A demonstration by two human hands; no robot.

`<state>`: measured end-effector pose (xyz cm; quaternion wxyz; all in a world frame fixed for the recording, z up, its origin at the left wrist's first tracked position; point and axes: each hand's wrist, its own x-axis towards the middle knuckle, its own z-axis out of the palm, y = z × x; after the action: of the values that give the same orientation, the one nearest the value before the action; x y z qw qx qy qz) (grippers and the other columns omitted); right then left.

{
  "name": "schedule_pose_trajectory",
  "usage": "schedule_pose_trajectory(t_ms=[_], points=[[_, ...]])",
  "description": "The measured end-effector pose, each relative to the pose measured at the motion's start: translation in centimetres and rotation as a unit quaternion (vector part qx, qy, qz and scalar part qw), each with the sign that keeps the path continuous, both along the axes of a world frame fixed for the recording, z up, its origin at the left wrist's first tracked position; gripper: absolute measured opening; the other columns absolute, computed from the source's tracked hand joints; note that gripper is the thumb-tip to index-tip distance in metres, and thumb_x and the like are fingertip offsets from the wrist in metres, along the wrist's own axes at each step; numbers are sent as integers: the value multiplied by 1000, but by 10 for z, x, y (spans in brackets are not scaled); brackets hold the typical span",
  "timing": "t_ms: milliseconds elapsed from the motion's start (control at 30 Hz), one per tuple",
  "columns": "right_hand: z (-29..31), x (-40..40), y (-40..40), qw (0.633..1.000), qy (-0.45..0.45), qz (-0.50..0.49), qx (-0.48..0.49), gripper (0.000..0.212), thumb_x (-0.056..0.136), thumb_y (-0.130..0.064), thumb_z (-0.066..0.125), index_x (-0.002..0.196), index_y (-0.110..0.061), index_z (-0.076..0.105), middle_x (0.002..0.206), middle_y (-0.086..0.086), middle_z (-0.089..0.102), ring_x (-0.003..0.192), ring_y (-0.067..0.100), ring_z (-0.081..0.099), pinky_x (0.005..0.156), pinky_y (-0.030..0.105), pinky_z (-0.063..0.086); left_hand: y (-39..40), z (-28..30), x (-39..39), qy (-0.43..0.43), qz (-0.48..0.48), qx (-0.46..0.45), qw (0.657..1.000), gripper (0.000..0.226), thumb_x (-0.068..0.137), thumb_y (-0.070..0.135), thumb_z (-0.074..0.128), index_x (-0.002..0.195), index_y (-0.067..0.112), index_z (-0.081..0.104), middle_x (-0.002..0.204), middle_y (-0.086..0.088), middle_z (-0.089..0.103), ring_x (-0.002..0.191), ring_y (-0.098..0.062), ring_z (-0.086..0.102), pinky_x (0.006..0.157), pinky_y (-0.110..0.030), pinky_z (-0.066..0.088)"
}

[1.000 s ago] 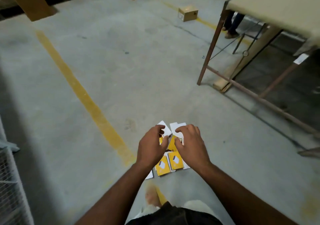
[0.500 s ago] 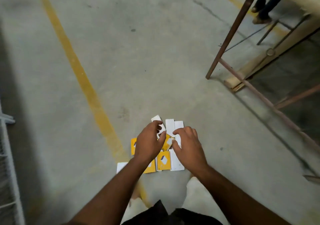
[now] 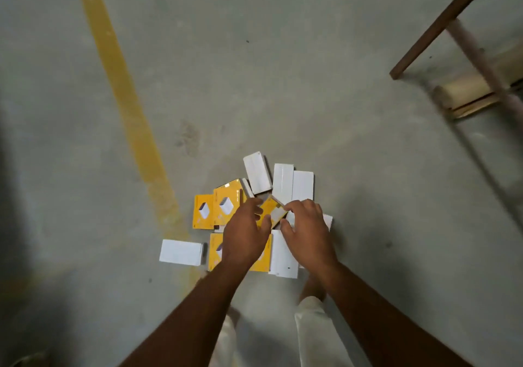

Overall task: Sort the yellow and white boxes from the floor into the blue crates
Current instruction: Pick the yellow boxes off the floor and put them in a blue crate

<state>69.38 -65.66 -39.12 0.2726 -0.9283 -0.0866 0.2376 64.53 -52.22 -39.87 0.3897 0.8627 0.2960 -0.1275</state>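
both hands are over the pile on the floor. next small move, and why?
Probably close both hands on the tilted yellow box and lift it off the pile. It sits propped between the left hand and right hand, whose fingertips already flank it, while the other yellow and white boxes lie flat around it. No blue crate is in view, so carrying comes afterwards.

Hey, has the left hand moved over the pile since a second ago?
Cannot tell. The camera tilted down, so the whole view shifted. Against the white boxes at the pile's far edge, the left hand sits about as before, fingers on the tilted yellow box.
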Motion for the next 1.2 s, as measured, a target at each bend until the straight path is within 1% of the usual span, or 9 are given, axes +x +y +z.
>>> schedule_pose_trajectory(t_ms=[200, 400, 533, 700, 833, 933, 1000, 1100, 1200], points=[[-173, 7, 14, 998, 55, 12, -19, 28, 90, -20, 60, 118, -17, 58, 115, 4, 55, 113, 23, 48, 90, 35, 44, 18, -160, -13, 49, -16, 0, 999, 39, 93, 28, 66, 130, 21, 56, 116, 5, 68, 98, -13, 68, 83, -34, 54], [-279, 24, 40, 996, 60, 58, -45, 41, 89, -20, 63, 128, -15, 52, 125, 5, 52, 119, 23, 46, 94, 33, 43, 20, -255, -20, 86, -10, -22, 996, 45, 94, 28, 65, 136, 23, 51, 124, 5, 64, 101, -12, 67, 82, -33, 54], [-320, 35, 57, 992, 45, 96, -71, 53, 85, -14, 65, 135, -12, 46, 135, 7, 48, 126, 25, 42, 100, 34, 41, 20, -285, -13, 96, 13, -35, 995, 43, 93, 29, 64, 134, 24, 52, 123, 5, 65, 103, -15, 67, 85, -39, 56], [-357, 42, 66, 976, 73, 172, -109, 82, 81, -4, 66, 153, -16, 29, 159, 6, 28, 145, 24, 25, 117, 35, 30, 28, -307, -15, 103, 43, -49, 993, 37, 93, 28, 64, 128, 25, 53, 123, 5, 64, 96, -14, 68, 84, -40, 56], [-360, 38, 66, 974, 50, 178, -134, 76, 80, -2, 62, 149, -17, 34, 141, 9, 43, 130, 26, 38, 105, 37, 40, 31, -308, -21, 113, 70, -71, 989, 36, 94, 29, 63, 129, 26, 54, 120, 7, 65, 99, -13, 67, 86, -39, 55], [-347, 34, 64, 974, 59, 168, -139, 67, 79, -3, 64, 141, -20, 43, 129, 10, 46, 119, 28, 46, 96, 37, 47, 27, -305, -26, 145, 119, -104, 977, 21, 96, 35, 61, 116, 26, 59, 113, 6, 69, 102, -17, 67, 89, -44, 55], [-334, 29, 63, 979, 55, 150, -123, 55, 79, -6, 70, 128, -21, 53, 120, 8, 49, 110, 26, 52, 90, 38, 51, 26, -294, -23, 160, 210, -188, 946, 22, 100, 41, 56, 101, 21, 65, 106, -3, 72, 97, -22, 69, 88, -49, 57], [-307, 2, 62, 986, -8, 135, -100, 44, 72, -13, 79, 112, -20, 62, 110, 5, 54, 100, 22, 53, 84, 35, 51, 27, -271, -7, 197, 385, -378, 819, 46, 95, 59, 55, 98, 16, 71, 92, -7, 77, 84, -21, 73, 71, -38, 60], [-281, -39, 64, 984, -120, 122, -49, 37, 66, -3, 78, 98, -14, 64, 98, 7, 58, 91, 25, 54, 78, 38, 49, 33, -267, -1, 226, 410, -447, 762, 53, 85, 65, 65, 109, 18, 73, 98, -4, 77, 93, -23, 72, 70, -33, 56]])
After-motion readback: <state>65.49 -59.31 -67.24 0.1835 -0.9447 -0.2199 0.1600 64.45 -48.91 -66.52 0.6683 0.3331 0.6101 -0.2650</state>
